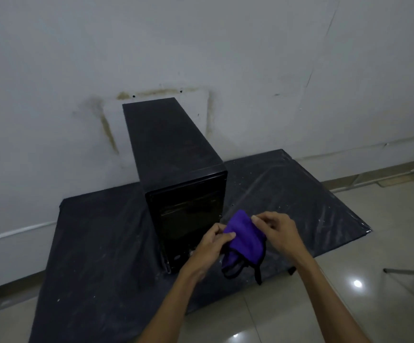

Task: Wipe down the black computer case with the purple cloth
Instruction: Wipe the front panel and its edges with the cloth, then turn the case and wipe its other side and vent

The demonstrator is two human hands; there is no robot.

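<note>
A black computer case stands upright on a table covered in black plastic sheet, its glossy front panel facing me and its dusty top running back to the wall. In front of the panel's lower right corner hangs a purple cloth with black edging, bunched and drooping. My left hand pinches the cloth's left side with thumb and fingers. My right hand pinches its upper right corner. Both hands hold the cloth in the air, just off the case.
A stained white wall rises directly behind the case. Pale glossy floor tiles lie to the right and below the table edge. Thin metal legs of a stand show at the far right.
</note>
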